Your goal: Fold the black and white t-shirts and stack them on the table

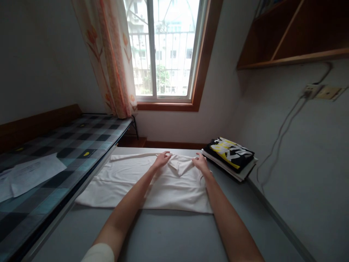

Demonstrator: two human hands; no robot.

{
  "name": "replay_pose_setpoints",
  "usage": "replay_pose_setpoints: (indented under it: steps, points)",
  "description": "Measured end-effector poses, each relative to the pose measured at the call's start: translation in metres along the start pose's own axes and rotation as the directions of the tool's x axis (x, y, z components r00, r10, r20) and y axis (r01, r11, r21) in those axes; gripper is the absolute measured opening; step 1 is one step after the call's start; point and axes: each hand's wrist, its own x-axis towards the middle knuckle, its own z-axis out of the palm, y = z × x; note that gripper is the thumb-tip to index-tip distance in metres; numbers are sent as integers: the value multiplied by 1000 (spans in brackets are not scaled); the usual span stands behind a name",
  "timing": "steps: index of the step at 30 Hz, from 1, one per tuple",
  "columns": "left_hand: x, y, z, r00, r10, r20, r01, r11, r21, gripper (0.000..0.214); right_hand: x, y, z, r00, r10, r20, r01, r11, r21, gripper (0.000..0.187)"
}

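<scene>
A white garment (122,182) lies spread flat on the grey table (174,233), its collar at the far edge. My left hand (163,159) rests on the far edge left of the collar, fingers curled and pinching the cloth. To the right of the collar, my right hand (201,162) grips the fabric in the same way. Both forearms reach out over the garment.
A stack of folded clothes (231,156), topped by a black, yellow and white one, sits at the table's far right. A bed with a checked mattress (60,153) and a white sheet of paper (29,174) runs along the left. A window and curtain are ahead; cables hang on the right wall.
</scene>
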Motion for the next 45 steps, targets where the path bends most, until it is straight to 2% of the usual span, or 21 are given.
replay_pose_setpoints:
  steps: [3, 8, 18, 23, 26, 33, 40, 45]
  points:
    - [14, 4, 9, 1000, -19, -6, 18, 999, -40, 37, 1, -2, -5, 991, 133, -20, -132, 990, 42, 56]
    - [23, 5, 22, 997, -73, -30, 70, 994, -80, 36, 8, 1, -8, 987, 156, -41, -152, 985, 84, 53]
    - [32, -4, 30, 994, -104, 45, 111, 972, -207, 29, 14, 13, 6, 992, 88, -92, -72, 983, 168, 48]
    - [39, -6, 36, 997, -73, -4, 69, 953, -295, 34, 17, 13, 9, 990, -27, -135, 55, 977, 206, 43]
    - [38, -7, 35, 997, -65, -48, 47, 948, -314, 36, 13, 11, 13, 978, -28, -208, 67, 980, 185, 39]
    - [34, -4, 32, 995, -30, -98, 3, 965, -263, 25, 1, 7, 16, 980, 15, -200, -1, 998, 69, 28]
    - [33, -5, 29, 993, -24, -111, 3, 983, -185, 23, 6, 8, 15, 981, -22, -194, 51, 988, 148, 31]
    - [30, -7, 30, 995, -14, -95, 2, 992, -129, 29, -4, 4, 16, 981, -35, -189, 40, 999, 19, 31]
